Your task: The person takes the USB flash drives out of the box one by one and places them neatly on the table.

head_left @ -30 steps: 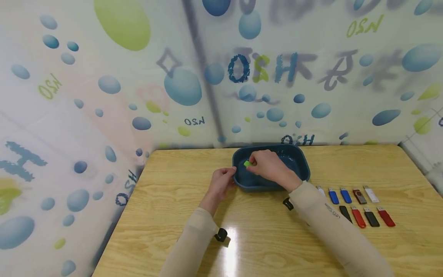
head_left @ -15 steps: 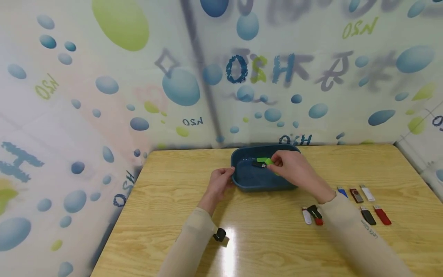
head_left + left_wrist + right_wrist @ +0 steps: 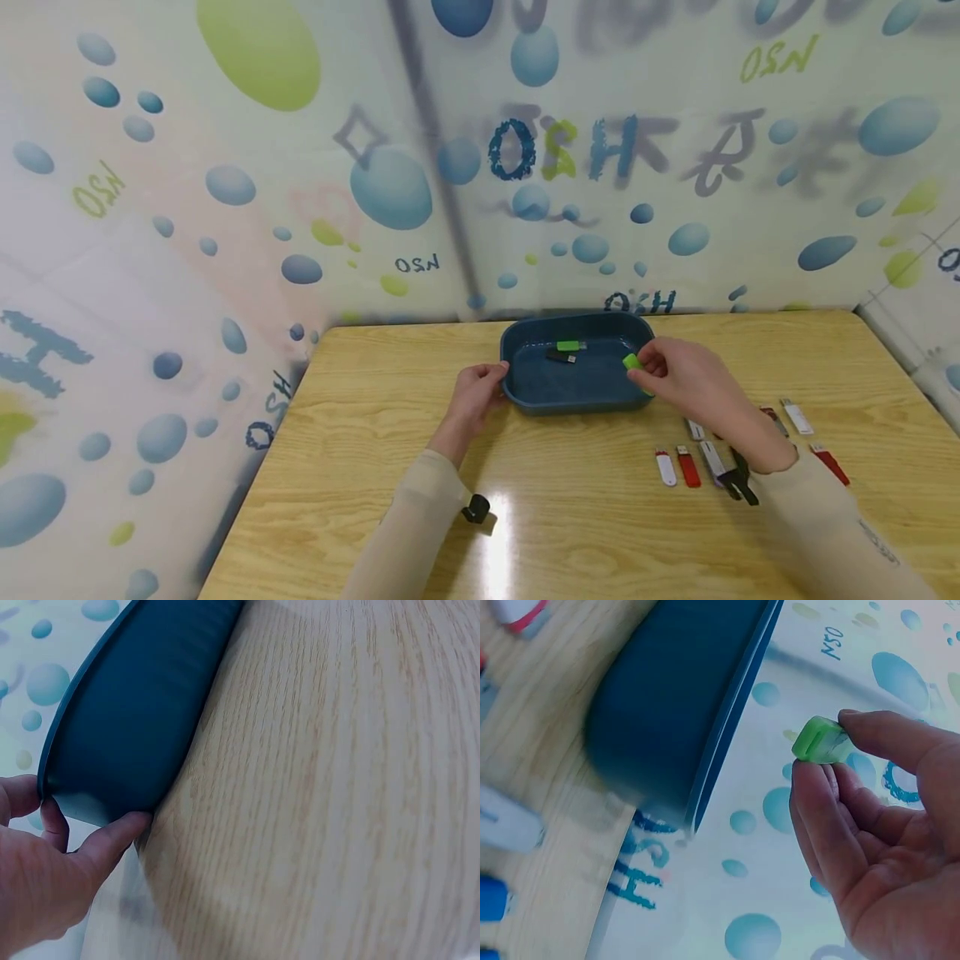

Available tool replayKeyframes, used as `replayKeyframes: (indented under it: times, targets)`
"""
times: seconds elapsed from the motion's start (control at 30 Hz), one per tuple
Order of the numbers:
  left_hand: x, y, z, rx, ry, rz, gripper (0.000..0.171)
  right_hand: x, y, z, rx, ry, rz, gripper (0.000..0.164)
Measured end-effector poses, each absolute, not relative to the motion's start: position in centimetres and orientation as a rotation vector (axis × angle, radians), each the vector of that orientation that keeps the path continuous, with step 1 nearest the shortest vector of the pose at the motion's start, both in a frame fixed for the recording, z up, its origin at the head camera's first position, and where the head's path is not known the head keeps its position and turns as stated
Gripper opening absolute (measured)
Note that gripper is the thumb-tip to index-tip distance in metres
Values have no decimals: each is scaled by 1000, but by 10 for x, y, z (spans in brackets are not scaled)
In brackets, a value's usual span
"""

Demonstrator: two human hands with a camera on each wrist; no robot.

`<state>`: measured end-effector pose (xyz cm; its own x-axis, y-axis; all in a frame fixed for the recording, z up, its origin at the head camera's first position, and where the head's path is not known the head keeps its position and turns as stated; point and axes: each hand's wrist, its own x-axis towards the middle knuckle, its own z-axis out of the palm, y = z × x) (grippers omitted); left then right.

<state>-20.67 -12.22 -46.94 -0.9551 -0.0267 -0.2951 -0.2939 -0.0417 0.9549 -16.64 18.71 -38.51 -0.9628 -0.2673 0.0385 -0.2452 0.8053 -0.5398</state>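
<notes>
My left hand (image 3: 477, 392) grips the left end of a dark blue plastic bin (image 3: 517, 385). In the left wrist view its thumb (image 3: 112, 838) lies at the bin's lower edge and a finger is at the rim. A green USB stick (image 3: 632, 362) is pinched between the thumb and fingers of my right hand (image 3: 686, 375), which overlaps the bin's right end in the head view. The right wrist view shows the green USB stick (image 3: 819, 740) end-on, apart from the bin's wall. Another green USB stick (image 3: 567, 346) and a black one (image 3: 560, 357) lie inside the bin.
Right of the bin, several USB sticks lie on the wooden table, among them a white one (image 3: 666, 468), a red one (image 3: 688, 467) and another white one (image 3: 797, 417). The right forearm hides some. A patterned wall sheet (image 3: 375, 283) rises behind the table.
My right hand has moved rightward with the green USB stick, from over the bin's left part to its right end, uncovering the sticks inside. The left hand stays at the bin's end.
</notes>
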Motion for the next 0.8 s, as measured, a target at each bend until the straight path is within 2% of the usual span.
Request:
replayKeyframes:
  times: [0.8]
  targets:
    - [-204,-122,-467,-362,2027,2110,32,-135,234,-407,-355,3010,-832,27]
